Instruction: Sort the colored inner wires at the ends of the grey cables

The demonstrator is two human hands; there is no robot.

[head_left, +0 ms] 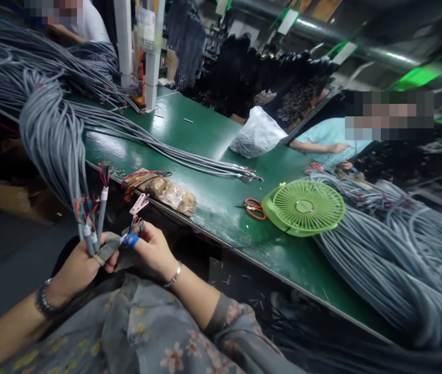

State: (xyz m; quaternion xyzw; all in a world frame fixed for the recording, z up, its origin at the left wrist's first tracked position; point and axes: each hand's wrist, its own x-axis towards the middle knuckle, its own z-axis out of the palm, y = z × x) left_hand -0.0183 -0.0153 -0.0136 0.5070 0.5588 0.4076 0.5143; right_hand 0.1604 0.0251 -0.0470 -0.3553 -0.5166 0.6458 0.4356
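Several grey cables [103, 210] with stripped, coloured wire ends rise out of my left hand [82, 262], whose fingers are closed around them. My right hand [151, 249] is beside it, thumb and fingers pinched on the fanned-out wires [134, 224] of one cable end. Cloth finger covers and a blue band wrap some of my fingers. Just above the right hand, a pink clothes peg [139, 204] sits at the table's edge. A thick bundle of grey cables [55, 130] hangs over the edge to the left of my hands.
On the green table [201, 135] lie a green fan [304, 208], orange-handled scissors [255, 209], a taped board [170, 193] and a plastic bag [257, 134]. Heaped grey cables [380, 259] cover the right end. Two other people sit across the table.
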